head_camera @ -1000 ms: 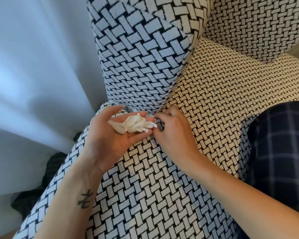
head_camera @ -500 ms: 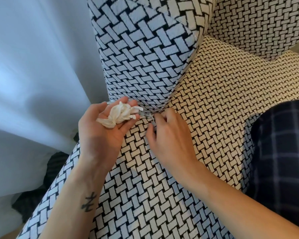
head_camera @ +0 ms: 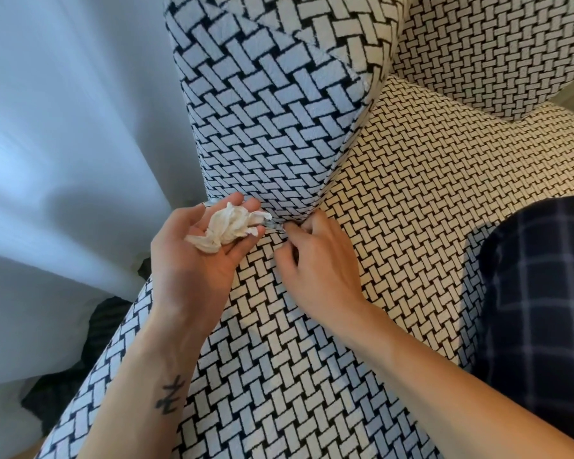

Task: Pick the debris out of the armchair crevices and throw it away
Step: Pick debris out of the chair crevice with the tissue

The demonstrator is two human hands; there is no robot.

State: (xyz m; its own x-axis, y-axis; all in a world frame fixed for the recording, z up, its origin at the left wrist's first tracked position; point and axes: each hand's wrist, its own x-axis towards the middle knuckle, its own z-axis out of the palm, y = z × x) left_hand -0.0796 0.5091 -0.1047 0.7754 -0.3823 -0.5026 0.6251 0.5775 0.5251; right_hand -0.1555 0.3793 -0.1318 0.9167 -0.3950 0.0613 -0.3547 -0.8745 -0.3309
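Beside the armchair crevice (head_camera: 304,217), the loosely cupped left hand (head_camera: 198,260) carries the crumpled tissue (head_camera: 227,226) so the right hand (head_camera: 317,263), its grip narrowed, can work a shiny scrap (head_camera: 273,224); whether pinched, I cannot tell.

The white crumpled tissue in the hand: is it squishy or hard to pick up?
Probably squishy and floppy: the tissue is a crumpled wad with loose folds. Likely very light, resting loose on the left hand. It might tumble off easily.
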